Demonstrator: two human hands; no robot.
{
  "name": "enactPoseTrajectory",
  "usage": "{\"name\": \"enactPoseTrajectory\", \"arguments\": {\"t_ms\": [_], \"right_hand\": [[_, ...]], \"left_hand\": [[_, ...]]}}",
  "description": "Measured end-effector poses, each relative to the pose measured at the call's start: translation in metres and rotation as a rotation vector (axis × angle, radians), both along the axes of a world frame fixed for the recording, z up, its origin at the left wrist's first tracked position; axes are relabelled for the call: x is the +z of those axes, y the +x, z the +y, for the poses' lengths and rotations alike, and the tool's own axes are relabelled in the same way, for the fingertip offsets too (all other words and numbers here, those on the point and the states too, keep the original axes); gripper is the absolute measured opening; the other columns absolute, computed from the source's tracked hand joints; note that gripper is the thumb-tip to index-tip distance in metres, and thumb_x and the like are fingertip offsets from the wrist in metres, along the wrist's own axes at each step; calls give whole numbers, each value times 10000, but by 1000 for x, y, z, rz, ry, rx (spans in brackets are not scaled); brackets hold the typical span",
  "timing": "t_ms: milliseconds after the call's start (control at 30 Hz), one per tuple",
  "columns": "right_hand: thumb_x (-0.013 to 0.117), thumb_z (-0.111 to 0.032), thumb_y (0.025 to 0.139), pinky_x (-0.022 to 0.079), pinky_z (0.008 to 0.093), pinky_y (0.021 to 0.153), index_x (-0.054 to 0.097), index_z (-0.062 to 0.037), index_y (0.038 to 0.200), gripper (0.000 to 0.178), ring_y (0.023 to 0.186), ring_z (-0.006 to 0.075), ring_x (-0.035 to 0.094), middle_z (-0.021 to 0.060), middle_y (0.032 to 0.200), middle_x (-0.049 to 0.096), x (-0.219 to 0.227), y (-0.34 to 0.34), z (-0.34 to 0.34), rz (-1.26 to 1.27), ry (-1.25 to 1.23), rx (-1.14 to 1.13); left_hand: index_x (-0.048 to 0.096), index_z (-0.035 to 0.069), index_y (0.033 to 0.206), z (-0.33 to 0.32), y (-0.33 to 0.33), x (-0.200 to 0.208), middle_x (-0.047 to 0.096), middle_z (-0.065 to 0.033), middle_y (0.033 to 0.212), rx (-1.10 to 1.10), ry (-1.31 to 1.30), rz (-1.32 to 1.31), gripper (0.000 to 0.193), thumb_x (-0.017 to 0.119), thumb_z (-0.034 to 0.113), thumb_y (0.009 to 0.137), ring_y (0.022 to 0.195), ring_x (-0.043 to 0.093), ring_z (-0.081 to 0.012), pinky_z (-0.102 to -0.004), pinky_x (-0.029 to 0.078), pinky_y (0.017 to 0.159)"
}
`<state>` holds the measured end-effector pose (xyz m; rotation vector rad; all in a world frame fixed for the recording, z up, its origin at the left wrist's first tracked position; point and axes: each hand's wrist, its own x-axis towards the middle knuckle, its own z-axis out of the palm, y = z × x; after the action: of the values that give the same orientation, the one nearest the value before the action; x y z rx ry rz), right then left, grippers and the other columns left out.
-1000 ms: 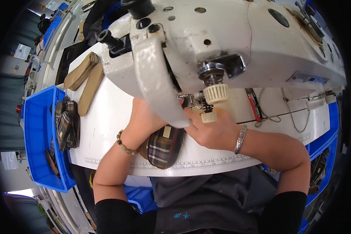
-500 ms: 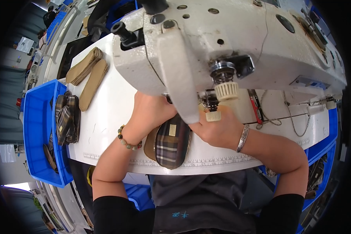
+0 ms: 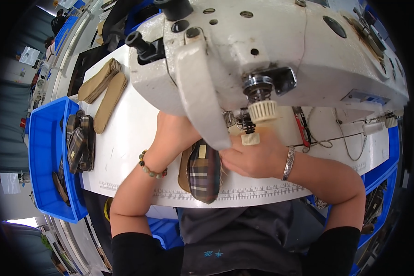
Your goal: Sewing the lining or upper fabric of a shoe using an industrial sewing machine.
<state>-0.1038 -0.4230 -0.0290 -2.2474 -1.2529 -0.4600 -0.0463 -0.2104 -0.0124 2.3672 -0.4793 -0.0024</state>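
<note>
Under the head of a pale sewing machine [image 3: 225, 69] lies a plaid slipper upper [image 3: 204, 179] with a small light label, set against a tan sole [image 3: 184, 172]. My left hand [image 3: 177, 129] holds its left side near the stitching spot; the fingertips are hidden behind the machine's pale lever [image 3: 200, 92]. On the opposite side, my right hand [image 3: 255, 155] is closed with curled fingers at the upper's right edge, partly covered by a cream tension knob [image 3: 250, 138]. Loose threads fringe that edge. The needle area cannot be seen clearly.
Stacked tan soles [image 3: 99, 83] and a single sole [image 3: 110, 103] lie on the white table [image 3: 119, 152] at left. Several plaid pieces [image 3: 81, 140] sit beside a blue bin [image 3: 50, 161]. Red-handled snips [image 3: 301, 129] and a cord [image 3: 324, 143] lie right. A ruler strip [image 3: 248, 194] follows the front edge.
The slipper has turned slightly, its near end a little lower. My right hand has shifted slightly right and down along its edge. My left hand stays at the left side.
</note>
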Motion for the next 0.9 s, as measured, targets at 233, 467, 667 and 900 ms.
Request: {"name": "enactPoseTrajectory", "arguments": {"t_ms": [233, 467, 667, 900], "right_hand": [[637, -215, 711, 479, 319, 475, 610, -81, 697, 137, 531, 169, 592, 68, 739, 572, 8, -21, 12, -68, -241, 47], [623, -192, 690, 430, 295, 438, 608, -87, 659, 111, 506, 169, 570, 51, 627, 546, -2, -18, 11, -147, -133, 31], [612, -182, 739, 422, 299, 427, 647, -50, 729, 137, 509, 157, 573, 69, 647, 575, -2, -18, 17, -175, -138, 3], [603, -176, 760, 450, 282, 435, 686, 27, 856, 239, 532, 173, 617, 196, 778, 665, -2, -24, 12, -219, -136, -24]], "left_hand": [[679, 6, 1072, 3, -14, 21, 698, -86, 955, 59, 263, 168, 308, 758, 152, 812, 857, 638, -195, -336, 515, 776], [556, -22, 1299, 2, -68, 74, 574, -202, 1308, -530, 312, 7, 738, 814, 266, 670, 1167, 579, -383, -405, 503, 950], [600, 28, 1248, -5, -76, 60, 630, -166, 1203, -298, 419, -174, 573, 709, 112, 692, 1006, 655, -325, -381, 561, 725], [643, 79, 1201, -4, -75, 64, 623, -80, 835, -235, 542, -104, 450, 629, 41, 752, 623, 632, -274, -372, 501, 533]]}}
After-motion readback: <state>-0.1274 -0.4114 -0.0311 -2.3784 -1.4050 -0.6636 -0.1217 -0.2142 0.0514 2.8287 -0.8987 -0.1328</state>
